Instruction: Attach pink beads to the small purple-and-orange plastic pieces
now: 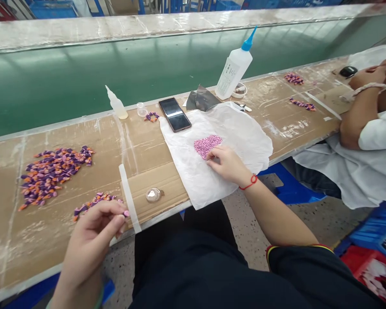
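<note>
My left hand (98, 231) pinches a small pink piece (126, 213) with a dark part between thumb and forefinger, above the table's near edge. Just behind that hand lies a small heap of purple, pink and orange pieces (99, 198). My right hand (225, 163), with fingertips closed together, rests at the near edge of a patch of tiny pink beads (207, 145) on a white cloth (193, 180). Anything in those fingertips is too small to make out. Between my hands sits a small round clear dish (153, 195).
A larger heap of purple-orange pieces (56, 174) lies at left. Along the back stand a small dropper bottle (117, 105), a phone (175, 114), dark sheets (202, 98) and a tilted blue-capped bottle (234, 71). Another person's arm (360, 103) is at right.
</note>
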`<state>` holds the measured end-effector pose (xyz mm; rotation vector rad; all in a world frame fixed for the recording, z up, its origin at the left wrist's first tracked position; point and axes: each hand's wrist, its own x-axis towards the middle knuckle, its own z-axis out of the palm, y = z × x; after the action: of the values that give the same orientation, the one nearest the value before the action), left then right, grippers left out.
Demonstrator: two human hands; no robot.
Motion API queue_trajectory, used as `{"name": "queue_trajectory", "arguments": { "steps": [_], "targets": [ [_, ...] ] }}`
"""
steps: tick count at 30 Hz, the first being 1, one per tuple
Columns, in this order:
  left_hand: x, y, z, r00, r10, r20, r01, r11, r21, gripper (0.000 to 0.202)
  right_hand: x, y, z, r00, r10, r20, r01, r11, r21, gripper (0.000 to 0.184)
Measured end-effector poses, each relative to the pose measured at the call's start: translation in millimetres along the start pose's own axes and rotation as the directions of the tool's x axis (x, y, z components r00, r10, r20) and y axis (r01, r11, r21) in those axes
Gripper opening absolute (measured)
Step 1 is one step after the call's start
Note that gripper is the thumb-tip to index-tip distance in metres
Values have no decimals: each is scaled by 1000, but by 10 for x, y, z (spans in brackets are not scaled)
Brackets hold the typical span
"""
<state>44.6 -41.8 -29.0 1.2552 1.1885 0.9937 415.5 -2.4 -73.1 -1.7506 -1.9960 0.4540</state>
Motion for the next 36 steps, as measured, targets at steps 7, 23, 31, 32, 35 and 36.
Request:
{"name": "queue_trajectory", "arguments": {
  "steps": [7,23,31,32,35,36],
  "targets": [
    [-155,-80,150,996,-69,52,72,995,-62,16,-2,37,-54,998,-30,62,29,999,16,14],
    [-149,-66,388,984,-47,170,66,992,-106,24,2,-124,-11,1000,22,-5,-22,995,98,14],
    [13,120,1069,981,-1,196,47,972,-230,23,-374,-899,110,997,-30,-76,82,446,891,16],
    [24,123,1124,980,4,199,50,962,-269,26,-398,-980,137,995,-39,-95,103,412,905,15],
    [9,95,1206,984,28,176,41,926,-376,30,-430,-1132,204,981,-52,-187,190,444,876,10],
    [-8,80,1212,986,26,164,42,916,-399,30,-433,-1157,222,973,-54,-226,223,490,843,10]
  ]
}}
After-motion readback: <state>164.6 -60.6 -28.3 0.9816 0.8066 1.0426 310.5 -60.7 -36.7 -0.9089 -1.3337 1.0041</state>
